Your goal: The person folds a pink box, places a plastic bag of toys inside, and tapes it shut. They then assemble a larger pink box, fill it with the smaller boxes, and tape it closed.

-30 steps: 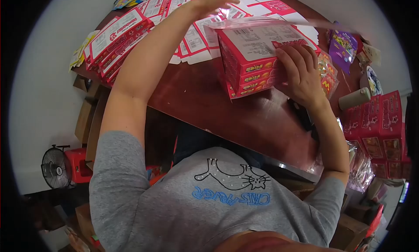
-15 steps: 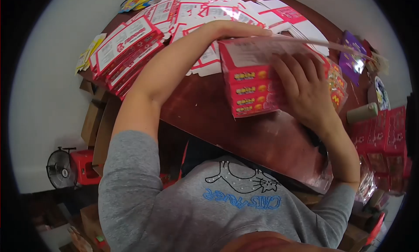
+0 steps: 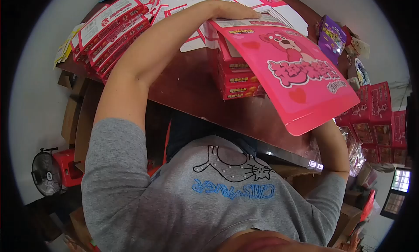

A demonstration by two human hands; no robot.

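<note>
Hiding the right hand, a pink panel [image 3: 305, 77] now overhangs the boxes [image 3: 238, 80].

shirt [image 3: 220, 208], wearer's side of left hand [image 3: 242, 10] | "CATS", "EVER" | flap [image 3: 294, 69], touching left hand | 1 large Chinese title, illegible

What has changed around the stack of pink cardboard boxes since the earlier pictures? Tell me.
The pink cardboard flap with a printed bear, seen nearly edge-on before, has swung down toward the person, over the stack of pink boxes. The left hand, raised at first, came down to its far edge. The right hand, earlier on the stack, is now hidden behind the flap. The stack stayed on the dark red table.
</note>
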